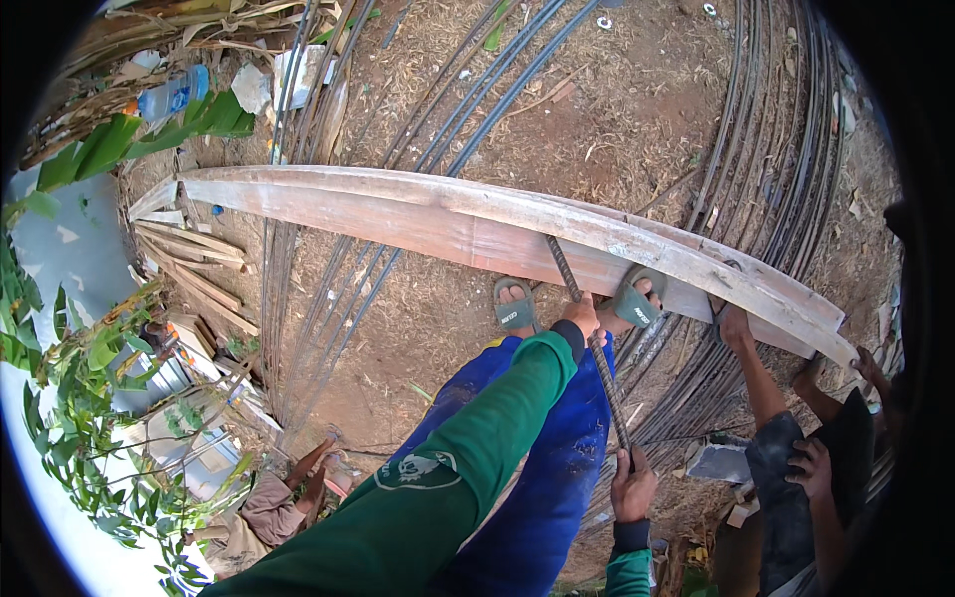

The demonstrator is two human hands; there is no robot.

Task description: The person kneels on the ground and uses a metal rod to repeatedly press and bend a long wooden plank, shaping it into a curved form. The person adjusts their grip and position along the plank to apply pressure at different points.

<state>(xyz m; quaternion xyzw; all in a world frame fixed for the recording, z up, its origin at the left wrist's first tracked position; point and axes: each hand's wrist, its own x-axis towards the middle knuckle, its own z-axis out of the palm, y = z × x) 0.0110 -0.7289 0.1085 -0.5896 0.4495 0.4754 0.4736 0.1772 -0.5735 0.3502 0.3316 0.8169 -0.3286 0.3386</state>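
Note:
My left hand (581, 316), at the end of a long green sleeve, is closed around the upper part of a dark ribbed steel bar (565, 267). Lower down, my right hand (634, 486) grips the same bar near its lower end. The bar slants from the edge of a long wooden beam (468, 201) down past my knees. Its upper end meets the beam's reddish board side; whether it touches cannot be seen. My feet in dark green sandals (514, 306) stand right beside the beam, and my blue trousers show behind the bar.
Long steel rods (786, 149) lie in bundles under and around the beam. At the right, another person's hand (736, 326) is at the beam. A person (271, 507) sits lower left. Wood strips (194, 254), a blue plastic bottle (174, 95) and leafy branches (90, 428) are at left.

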